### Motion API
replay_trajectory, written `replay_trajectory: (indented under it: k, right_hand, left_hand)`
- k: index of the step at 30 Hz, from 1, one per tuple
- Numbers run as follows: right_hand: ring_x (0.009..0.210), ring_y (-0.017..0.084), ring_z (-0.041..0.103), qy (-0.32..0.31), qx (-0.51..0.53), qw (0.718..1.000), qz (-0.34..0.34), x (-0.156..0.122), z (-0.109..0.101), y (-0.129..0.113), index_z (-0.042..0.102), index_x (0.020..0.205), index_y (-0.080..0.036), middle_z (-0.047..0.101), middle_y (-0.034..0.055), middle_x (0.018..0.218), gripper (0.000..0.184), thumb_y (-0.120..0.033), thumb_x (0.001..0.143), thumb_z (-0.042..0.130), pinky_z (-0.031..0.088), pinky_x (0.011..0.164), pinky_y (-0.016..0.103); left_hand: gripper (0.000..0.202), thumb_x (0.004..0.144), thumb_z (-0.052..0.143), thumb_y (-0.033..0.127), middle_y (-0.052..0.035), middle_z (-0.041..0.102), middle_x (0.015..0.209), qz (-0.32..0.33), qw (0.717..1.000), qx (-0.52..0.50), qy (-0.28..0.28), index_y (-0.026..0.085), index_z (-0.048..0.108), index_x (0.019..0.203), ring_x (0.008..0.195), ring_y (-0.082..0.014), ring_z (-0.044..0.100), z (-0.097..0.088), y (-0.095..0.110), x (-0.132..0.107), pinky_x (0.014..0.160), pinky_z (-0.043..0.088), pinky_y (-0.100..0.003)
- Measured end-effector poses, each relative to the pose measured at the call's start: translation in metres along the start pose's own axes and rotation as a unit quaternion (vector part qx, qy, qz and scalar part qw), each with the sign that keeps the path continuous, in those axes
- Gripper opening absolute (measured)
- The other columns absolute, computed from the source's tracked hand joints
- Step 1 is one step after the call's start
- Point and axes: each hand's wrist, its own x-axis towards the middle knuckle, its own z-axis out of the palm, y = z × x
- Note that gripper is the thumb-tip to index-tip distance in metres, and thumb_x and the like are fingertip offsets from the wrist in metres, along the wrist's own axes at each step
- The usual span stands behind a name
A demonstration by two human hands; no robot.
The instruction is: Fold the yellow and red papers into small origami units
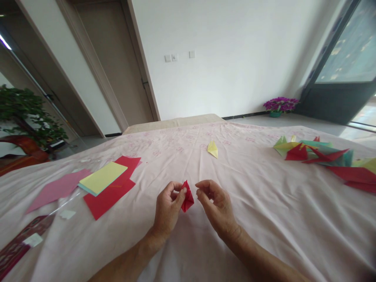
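Observation:
My left hand (168, 209) pinches a small folded red paper piece (187, 197) between thumb and fingers, just above the pink cloth-covered table (252, 203). My right hand (214, 205) hovers a little to the right of the piece with its fingers curled and pinched together. Nothing shows between them and they do not touch the paper. A folded yellow paper piece (212, 149) lies farther back on the cloth.
Flat paper sheets lie at the left: yellow (102, 177) on red (110, 194), with pink (57, 188) beside them. A heap of folded red, green and yellow pieces (320, 156) sits at the right. A dark patterned packet (20, 241) lies at the left edge.

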Motion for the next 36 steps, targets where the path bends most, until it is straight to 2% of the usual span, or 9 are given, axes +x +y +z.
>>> replay_trajectory:
  k: [4,8,13,18,21,28,32,36]
  right_hand:
    - [0.059,0.013,0.056,-0.034,-0.004,0.998,-0.043,-0.0022,0.0034,0.0019,0.061,0.079,-0.020,0.062,-0.0006,0.067,0.002,-0.021,0.081,0.059,0.046,0.059,0.025]
    - [0.062,0.014,0.057,-0.064,-0.006,0.997,-0.050,-0.0025,0.0051,0.0061,0.061,0.075,-0.019,0.062,0.0013,0.069,0.010,-0.024,0.084,0.060,0.045,0.061,0.026]
    - [0.059,0.013,0.055,-0.051,-0.013,0.997,-0.053,-0.0017,0.0037,0.0045,0.060,0.072,-0.019,0.059,0.0006,0.067,0.014,-0.026,0.084,0.060,0.044,0.058,0.025]
    - [0.058,0.013,0.054,-0.044,-0.024,0.998,-0.047,-0.0006,0.0020,0.0006,0.058,0.071,-0.018,0.057,-0.0003,0.065,0.012,-0.023,0.082,0.059,0.043,0.057,0.025]
    - [0.058,0.012,0.053,-0.055,-0.024,0.997,-0.052,0.0000,0.0021,0.0012,0.057,0.071,-0.018,0.057,-0.0004,0.065,0.012,-0.022,0.082,0.058,0.043,0.057,0.025]
    - [0.059,0.013,0.053,-0.077,-0.033,0.995,-0.060,-0.0006,0.0026,0.0031,0.056,0.070,-0.018,0.057,-0.0005,0.065,0.012,-0.022,0.082,0.058,0.042,0.058,0.025]
    - [0.058,0.012,0.054,-0.064,-0.019,0.996,-0.053,-0.0004,0.0038,0.0022,0.057,0.072,-0.018,0.057,-0.0004,0.065,0.014,-0.025,0.083,0.059,0.043,0.057,0.024]
    - [0.057,0.012,0.053,-0.046,0.004,0.998,-0.042,-0.0010,0.0053,0.0042,0.058,0.074,-0.018,0.058,-0.0006,0.065,0.015,-0.028,0.084,0.060,0.044,0.057,0.024]
  left_hand:
    - [0.030,0.083,0.061,0.045,-0.0002,0.065,0.066,0.001,1.000,-0.010,-0.006,0.016,0.059,0.088,0.055,-0.0113,0.059,-0.0021,-0.0016,0.0022,0.052,0.046,-0.019]
    - [0.028,0.083,0.060,0.044,0.0009,0.063,0.063,-0.003,1.000,-0.005,-0.008,0.016,0.058,0.088,0.054,-0.0110,0.059,-0.0012,-0.0024,0.0015,0.050,0.045,-0.018]
    - [0.024,0.085,0.058,0.040,0.0026,0.060,0.059,0.006,1.000,0.007,-0.020,0.017,0.058,0.088,0.049,-0.0096,0.055,0.0007,0.0010,-0.0029,0.046,0.041,-0.016]
    - [0.023,0.085,0.059,0.037,-0.0022,0.067,0.073,0.041,0.998,0.014,-0.041,0.017,0.061,0.096,0.065,-0.0143,0.063,0.0017,0.0042,-0.0050,0.059,0.050,-0.021]
    - [0.024,0.086,0.058,0.039,-0.0038,0.068,0.078,0.042,0.998,0.016,-0.041,0.016,0.064,0.092,0.068,-0.0149,0.064,0.0020,0.0036,-0.0043,0.062,0.050,-0.021]
    - [0.029,0.086,0.057,0.042,-0.0014,0.064,0.069,0.034,0.998,0.012,-0.045,0.014,0.064,0.082,0.064,-0.0131,0.059,0.0010,0.0034,-0.0032,0.059,0.047,-0.019]
    - [0.031,0.087,0.056,0.043,0.0003,0.060,0.064,0.035,0.999,0.011,-0.041,0.014,0.062,0.077,0.060,-0.0112,0.055,0.0008,0.0053,-0.0033,0.056,0.043,-0.018]
    - [0.031,0.087,0.056,0.043,-0.0009,0.063,0.068,0.032,0.998,0.015,-0.044,0.014,0.062,0.081,0.063,-0.0123,0.057,0.0013,0.0041,-0.0036,0.058,0.045,-0.019]
